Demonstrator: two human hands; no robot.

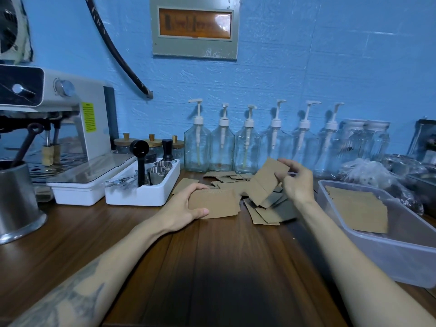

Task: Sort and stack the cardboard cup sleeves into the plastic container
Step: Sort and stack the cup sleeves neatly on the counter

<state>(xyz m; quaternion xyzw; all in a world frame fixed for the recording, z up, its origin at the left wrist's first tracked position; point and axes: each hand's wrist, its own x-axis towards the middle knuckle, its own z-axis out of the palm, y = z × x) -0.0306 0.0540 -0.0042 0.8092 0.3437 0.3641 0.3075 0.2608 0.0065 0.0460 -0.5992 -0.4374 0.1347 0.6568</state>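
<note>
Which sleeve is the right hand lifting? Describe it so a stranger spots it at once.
Find the row of pump bottles along the blue wall. Just before them, the right hand pinches one brown sleeve. Unlike the loose pile lying flat below, it is raised off the table and tilted.

Both forearms outstretched, left hand (186, 206) low and curled, right hand (297, 182) raised, pinching.

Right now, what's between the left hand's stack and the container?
Head view: the loose sleeve pile lies on the table between the stack and the container; the right hand holds one sleeve above it.
</note>
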